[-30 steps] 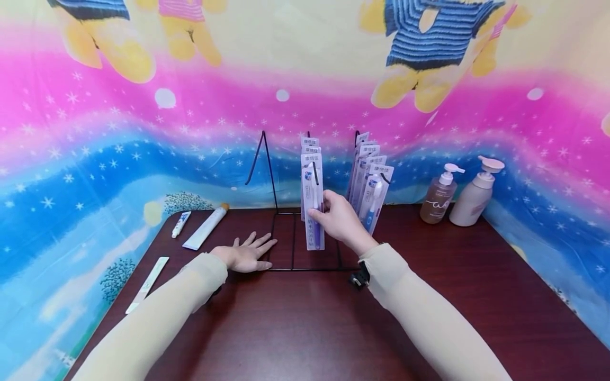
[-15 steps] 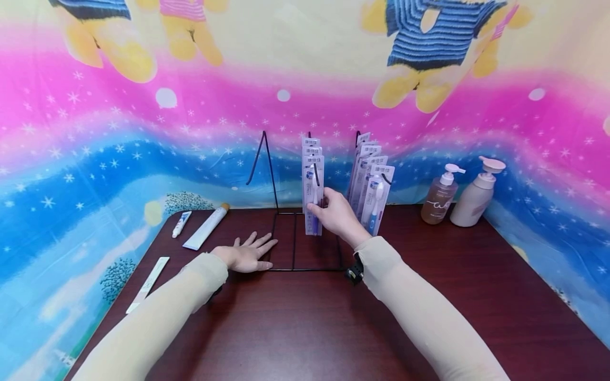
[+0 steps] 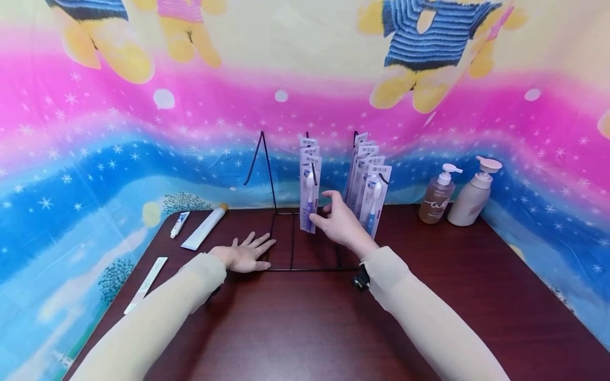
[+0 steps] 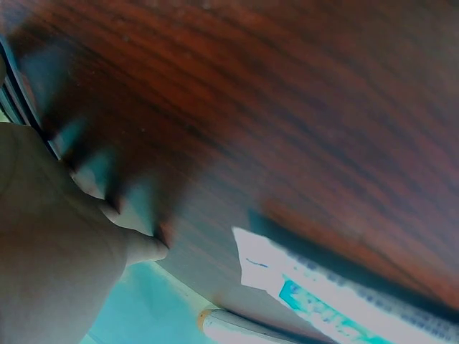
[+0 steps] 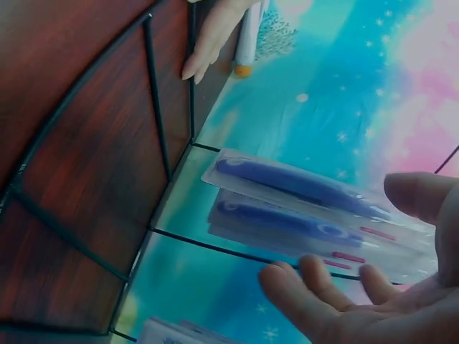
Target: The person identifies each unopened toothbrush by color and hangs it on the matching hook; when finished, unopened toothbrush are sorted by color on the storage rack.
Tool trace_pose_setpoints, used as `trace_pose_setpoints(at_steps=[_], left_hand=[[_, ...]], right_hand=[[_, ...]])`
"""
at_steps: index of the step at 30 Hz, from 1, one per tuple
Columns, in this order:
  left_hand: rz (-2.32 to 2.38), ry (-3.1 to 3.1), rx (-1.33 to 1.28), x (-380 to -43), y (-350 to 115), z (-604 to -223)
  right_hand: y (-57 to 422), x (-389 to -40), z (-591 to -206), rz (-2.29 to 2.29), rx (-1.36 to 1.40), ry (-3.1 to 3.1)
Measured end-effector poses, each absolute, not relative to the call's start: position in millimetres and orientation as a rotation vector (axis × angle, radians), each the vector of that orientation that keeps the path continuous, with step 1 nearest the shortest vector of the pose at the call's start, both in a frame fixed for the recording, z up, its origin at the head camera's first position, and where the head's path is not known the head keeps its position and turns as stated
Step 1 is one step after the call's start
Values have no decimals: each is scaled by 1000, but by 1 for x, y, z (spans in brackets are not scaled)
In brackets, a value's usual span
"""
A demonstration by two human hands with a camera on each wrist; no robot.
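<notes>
In the head view, several packaged toothbrushes hang on the middle hook of a black wire rack [image 3: 292, 246]. The front toothbrush pack [image 3: 310, 196] shows a purple-handled brush and tilts slightly. My right hand [image 3: 344, 223] is just beside it, thumb near the pack's lower edge and index finger lifted away. In the right wrist view, the thumb and fingers stand apart around the packs' side, gripping nothing. My left hand [image 3: 245, 258] lies palm down with spread fingers, at the rack base's left side. A second row of toothbrush packs [image 3: 375, 201] hangs on the right hook.
The left hook [image 3: 254, 159] carries nothing. Toothpaste tubes [image 3: 205, 227] and a long slim box [image 3: 146, 284] lie at the table's left. Two pump bottles [image 3: 436, 198] stand at the back right. A printed cloth [image 3: 286, 47] hangs behind the table [image 3: 295, 328].
The right hand slid the front toothbrush pack back along the middle hook, then let go and drew slightly right with its fingers parting. The left hand has stayed still.
</notes>
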State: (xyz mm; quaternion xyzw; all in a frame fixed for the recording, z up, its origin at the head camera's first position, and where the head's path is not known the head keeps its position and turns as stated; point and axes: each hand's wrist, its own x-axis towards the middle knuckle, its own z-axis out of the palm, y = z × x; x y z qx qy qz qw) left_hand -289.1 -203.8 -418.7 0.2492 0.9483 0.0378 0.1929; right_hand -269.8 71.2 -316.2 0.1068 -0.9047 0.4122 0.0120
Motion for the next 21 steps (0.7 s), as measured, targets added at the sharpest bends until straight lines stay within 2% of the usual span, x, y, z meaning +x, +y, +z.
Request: trace_pose_setpoints(at_steps=[11, 16, 21], left_hand=[[104, 2667, 695, -294, -214, -419], [186, 2671, 692, -292, -219, -416], [290, 2737, 663, -284, -221, -401]], right_hand=[[104, -207, -317, 971, 623, -2947], [142, -186, -317, 841, 630, -2978], [193, -180, -324, 760, 594, -2942]])
